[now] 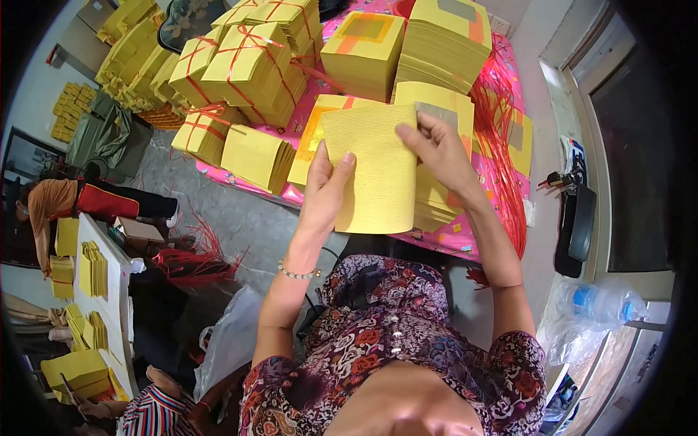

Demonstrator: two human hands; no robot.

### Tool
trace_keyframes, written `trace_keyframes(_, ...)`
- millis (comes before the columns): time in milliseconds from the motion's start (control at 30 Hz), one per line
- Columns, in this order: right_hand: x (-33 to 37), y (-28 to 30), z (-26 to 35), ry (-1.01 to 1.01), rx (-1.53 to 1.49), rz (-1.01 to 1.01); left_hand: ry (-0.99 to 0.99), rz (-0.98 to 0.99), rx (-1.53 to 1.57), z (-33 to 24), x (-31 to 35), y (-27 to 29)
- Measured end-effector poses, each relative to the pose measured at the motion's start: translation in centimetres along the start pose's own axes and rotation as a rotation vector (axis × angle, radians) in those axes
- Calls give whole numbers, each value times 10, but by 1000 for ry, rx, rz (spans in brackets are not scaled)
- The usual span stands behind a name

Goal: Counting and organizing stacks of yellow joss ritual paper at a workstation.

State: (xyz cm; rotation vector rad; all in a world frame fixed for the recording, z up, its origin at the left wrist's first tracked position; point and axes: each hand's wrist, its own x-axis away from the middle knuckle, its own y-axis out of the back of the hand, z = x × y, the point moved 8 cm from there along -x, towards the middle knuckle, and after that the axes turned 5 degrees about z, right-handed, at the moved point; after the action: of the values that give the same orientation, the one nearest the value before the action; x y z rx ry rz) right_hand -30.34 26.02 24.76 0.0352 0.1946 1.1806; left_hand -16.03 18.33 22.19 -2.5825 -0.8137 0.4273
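Observation:
A rectangle of yellow textured paper (378, 178) is held up in front of me, over the near edge of the pink table. Its right side looks curved over, like a fold; how many sheets it has, I cannot tell. My left hand (327, 185) grips its left edge, thumb on the face toward me and fingers behind. My right hand (441, 149) pinches the upper right edge between thumb and fingers. Behind the paper lie yellow stacks with an orange-framed panel (313, 138) on the left and a grey panel (438, 116) on the right, both partly covered.
Yellow bundles tied with red ribbon (247, 65) stand at the table's far left, beside an untied stack (254, 156). Tall stacks (443, 51) rise behind. Loose red ribbons (502, 145) hang over the right edge. People work at a white table (109, 291) on the left.

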Motion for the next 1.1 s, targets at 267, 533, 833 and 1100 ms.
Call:
trace_keyframes(267,0,-26,-8,-152,152,154,86,-42,44,5,0,24)
trace_keyframes(533,-23,-48,-19,-140,258,317,120,-75,60,2,-7,53)
trace_keyframes(833,-35,-77,-30,-238,229,449,107,-178,78,2,-6,92)
trace_keyframes(1100,-29,-90,-33,-273,316,525,57,-209,134,2,-6,116)
